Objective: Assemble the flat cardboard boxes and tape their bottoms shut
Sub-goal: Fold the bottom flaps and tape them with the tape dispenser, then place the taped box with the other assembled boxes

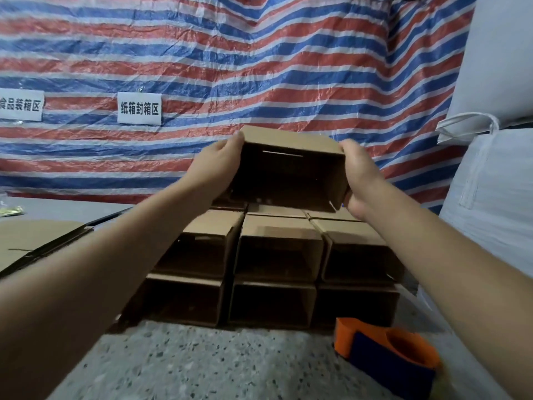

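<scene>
Cardboard box (291, 168), assembled and turned with its open side toward the camera, is held up at the centre of the head view, just above a stack of boxes (277, 269). It is gripped at its left side by the left hand (222, 166), with fingertips curled over the upper left corner, and at its right side by the right hand (360, 177), whose fingers are wrapped around the right wall. A thin slit of light is seen in the far panel inside the held box.

The stack is set in the middle of the frame on a speckled grey surface (202, 365); two rows of three open-fronted boxes are visible, with the tops of further boxes seen behind them, under the held box. An orange and blue tape dispenser (386, 353) is lying at the lower right, just in front of the stack. Flat cardboard sheets (34, 241) are laid at the left edge. A red, white and blue striped tarpaulin (259, 67) is hung across the background, with two white paper signs (139, 108) fixed to it at the left. Large white sacks (496, 168) are piled at the right edge.
</scene>
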Demonstrator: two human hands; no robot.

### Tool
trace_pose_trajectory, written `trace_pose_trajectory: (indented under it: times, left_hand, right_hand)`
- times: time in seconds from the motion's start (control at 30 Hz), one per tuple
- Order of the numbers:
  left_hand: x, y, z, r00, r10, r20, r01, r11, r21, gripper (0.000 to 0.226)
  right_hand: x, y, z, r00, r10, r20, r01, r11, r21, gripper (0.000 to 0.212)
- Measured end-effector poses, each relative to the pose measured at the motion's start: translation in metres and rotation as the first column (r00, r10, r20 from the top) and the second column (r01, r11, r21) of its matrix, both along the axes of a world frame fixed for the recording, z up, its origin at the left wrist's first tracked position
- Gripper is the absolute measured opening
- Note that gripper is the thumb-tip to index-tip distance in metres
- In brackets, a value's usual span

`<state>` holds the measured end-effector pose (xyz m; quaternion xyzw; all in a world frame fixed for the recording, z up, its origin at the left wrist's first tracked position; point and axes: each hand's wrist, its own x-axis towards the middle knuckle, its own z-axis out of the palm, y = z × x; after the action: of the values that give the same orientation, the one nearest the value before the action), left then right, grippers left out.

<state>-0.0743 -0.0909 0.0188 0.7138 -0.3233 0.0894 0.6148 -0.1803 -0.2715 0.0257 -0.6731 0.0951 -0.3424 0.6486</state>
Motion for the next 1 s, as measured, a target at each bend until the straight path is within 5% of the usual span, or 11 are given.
trace_pose_trajectory:
  times: [0.1, 0.23, 0.53, 0.77, 1.0]
  left_hand:
    - [0.047, -0.036, 0.02, 1.0, 0.007, -0.003, -0.006, 0.999, 0.034, 0.04]
    - [0.112, -0.073, 0.02, 0.999, -0.009, -0.035, 0.016, 0.976, 0.217, 0.057]
    - [0.205, -0.13, -0.004, 0.938, 0.204, 0.281, -0.319, 0.826, 0.464, 0.06]
    - [0.236, -0.141, -0.015, 0.829, 0.2, 0.523, -0.512, 0.648, 0.564, 0.051]
    - [0.247, -0.142, -0.033, 0.774, 0.173, 0.609, -0.549, 0.663, 0.509, 0.04]
  right_hand:
    - [0.054, -0.035, 0.016, 0.994, -0.097, -0.047, 0.096, 0.995, -0.021, 0.037]
    - [0.116, -0.082, 0.016, 0.986, -0.137, -0.093, 0.136, 0.991, -0.023, 0.037]
    - [0.213, -0.148, -0.007, 0.974, -0.116, -0.196, 0.123, 0.992, 0.025, 0.033]
    - [0.242, -0.16, -0.012, 0.96, -0.074, -0.27, 0.082, 0.996, 0.019, 0.032]
    - [0.254, -0.161, -0.035, 0.926, -0.051, -0.373, 0.05, 0.999, -0.012, 0.039]
